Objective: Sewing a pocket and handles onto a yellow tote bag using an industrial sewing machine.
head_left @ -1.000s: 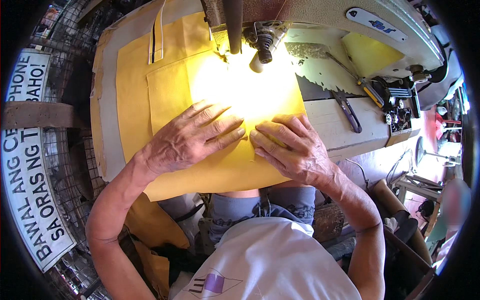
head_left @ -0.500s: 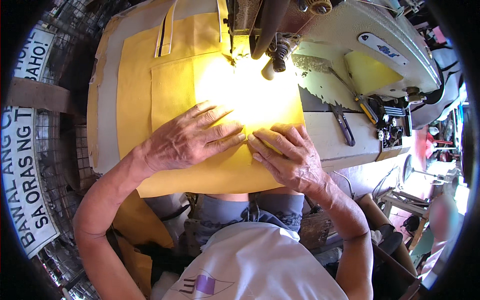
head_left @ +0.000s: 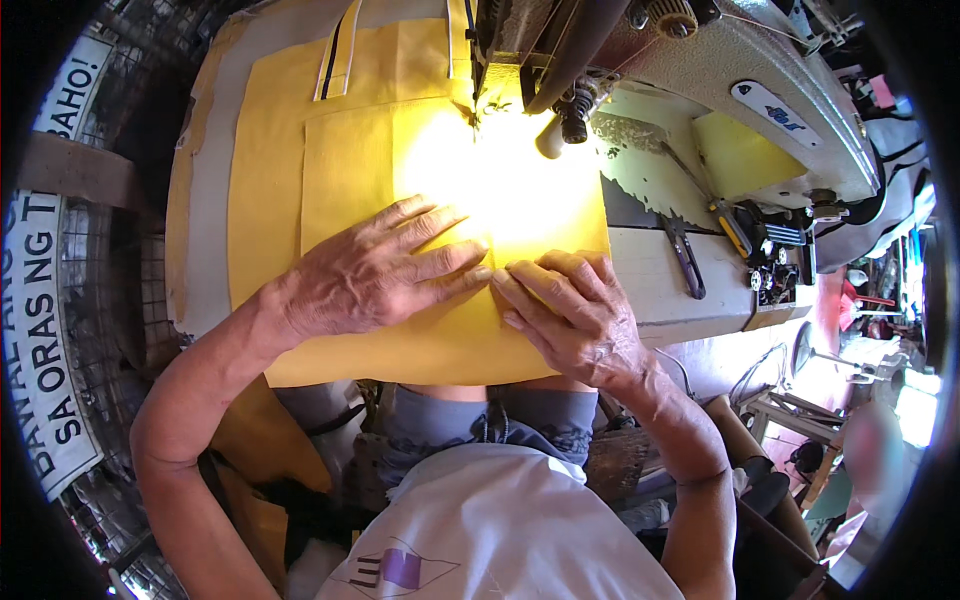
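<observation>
Yellow sheet material [head_left: 260,180], with a smaller square panel [head_left: 345,150] on top, lies under a sewing machine's presser foot [head_left: 478,110], where a lamp's glare washes out part of it. My left hand [head_left: 385,275] rests open on the panel, fingers spread. Just right of it, my right hand [head_left: 575,315] rests on the yellow material with slightly bent fingers, their tips near my left fingertips. Neither hand visibly grips anything. Two narrow trimmed strips [head_left: 335,55] lie at the upper left of the material.
The sewing machine's body [head_left: 770,90] spans the upper right. Snips [head_left: 683,255], a screwdriver [head_left: 730,225] and small metal parts [head_left: 775,280] lie beside it. A wire grid with signs [head_left: 45,350] stands at left. Cables, a fan [head_left: 805,350] and a wooden frame sit at right.
My view has shifted, so the machine and its tools appear farther right. Both hands stay on the yellow material in nearly the same pose, with only slight movement of the right fingers.
</observation>
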Motion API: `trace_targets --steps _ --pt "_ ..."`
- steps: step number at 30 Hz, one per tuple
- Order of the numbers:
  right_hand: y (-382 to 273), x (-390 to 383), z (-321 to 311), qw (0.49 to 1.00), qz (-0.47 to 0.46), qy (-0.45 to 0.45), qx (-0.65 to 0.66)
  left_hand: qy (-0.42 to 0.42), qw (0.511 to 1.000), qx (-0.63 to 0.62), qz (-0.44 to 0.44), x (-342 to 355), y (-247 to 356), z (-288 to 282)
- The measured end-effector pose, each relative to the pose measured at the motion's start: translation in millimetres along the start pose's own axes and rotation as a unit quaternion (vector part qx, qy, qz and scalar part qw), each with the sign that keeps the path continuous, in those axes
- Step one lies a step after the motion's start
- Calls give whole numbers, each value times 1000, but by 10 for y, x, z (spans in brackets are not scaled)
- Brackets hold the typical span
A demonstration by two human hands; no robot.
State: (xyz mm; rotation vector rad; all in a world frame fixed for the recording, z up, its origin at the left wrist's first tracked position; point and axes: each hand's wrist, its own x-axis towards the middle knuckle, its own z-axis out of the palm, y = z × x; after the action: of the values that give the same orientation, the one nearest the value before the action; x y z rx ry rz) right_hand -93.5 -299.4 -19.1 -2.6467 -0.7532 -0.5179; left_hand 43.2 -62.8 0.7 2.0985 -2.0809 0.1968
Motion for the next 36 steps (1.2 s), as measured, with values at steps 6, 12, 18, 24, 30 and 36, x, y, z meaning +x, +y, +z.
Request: trace_targets --steps 6,12,18,24,30,36 --pt "-25 -2 39 1000 -5 -4 -24 13 999 -6 -38 -59 91 22" --pt "-54 8 -25 1000 10 -29 -2 3 996 -68 -50 -112 19 23" --pt "-98 -7 -73 998 27 -54 10 17 995 -79 -57 -101 33 19" --pt "-69 -15 -130 996 20 -85 0 4 996 -72 -52 -59 25 2" --pt "56 155 -75 995 24 -92 -3 21 996 -71 -51 -48 -228 60" --pt "244 404 -57 996 37 -81 -4 50 996 -67 -39 24 -572 85"
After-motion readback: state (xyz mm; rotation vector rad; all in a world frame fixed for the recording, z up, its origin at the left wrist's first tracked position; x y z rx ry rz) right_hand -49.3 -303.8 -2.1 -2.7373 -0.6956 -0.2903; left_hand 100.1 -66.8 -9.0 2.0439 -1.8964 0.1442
